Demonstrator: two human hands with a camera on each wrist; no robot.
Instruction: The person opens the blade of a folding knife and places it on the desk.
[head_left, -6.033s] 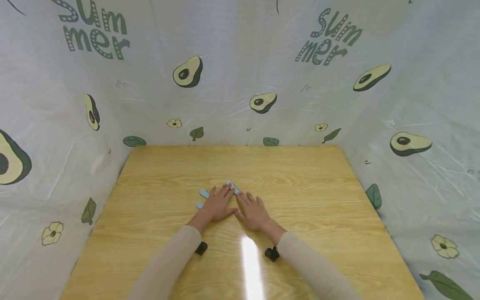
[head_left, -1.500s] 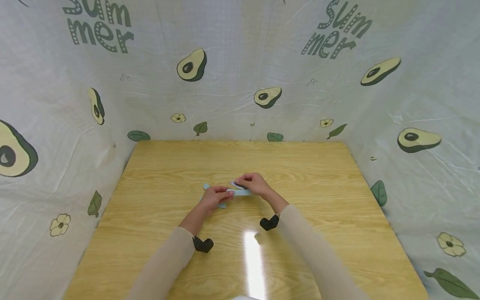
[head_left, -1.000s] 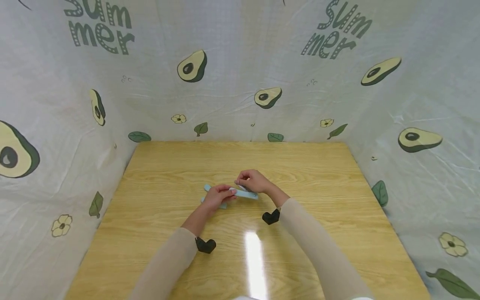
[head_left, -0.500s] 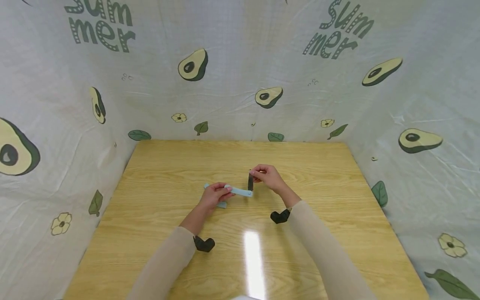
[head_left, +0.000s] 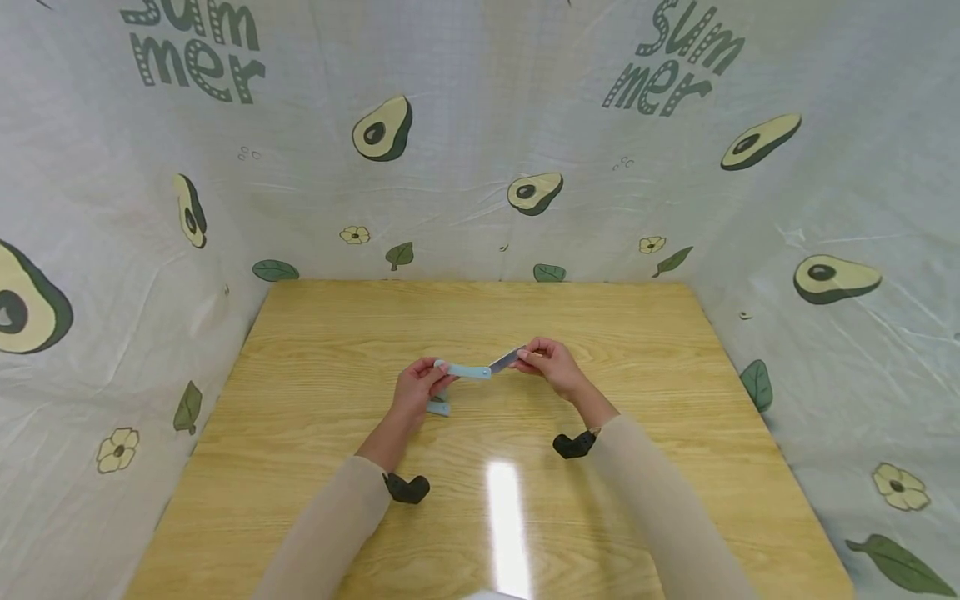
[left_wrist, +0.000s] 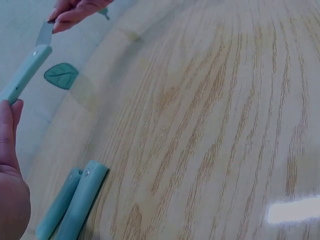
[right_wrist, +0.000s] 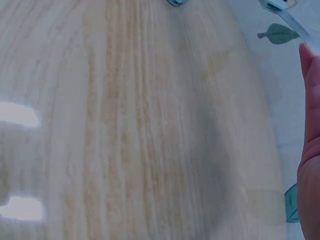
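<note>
Above the bench [head_left: 600,350], our left hand [head_left: 416,388] grips the folding knife [head_left: 471,372] by its pale-blue handle [left_wrist: 24,75]; our right hand [head_left: 553,367] pinches the blade [head_left: 506,361]. If that pinch slips or the hinge [head_left: 486,373] folds suddenly, the blade could cut us.

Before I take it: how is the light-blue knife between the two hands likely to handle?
The knife may swing at its joint, where blade meets handle. Both parts look stiff; neither sags. The smooth-looking handle might slip.

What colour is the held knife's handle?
The handle is pale blue-green, clearest in the left wrist view.
</note>
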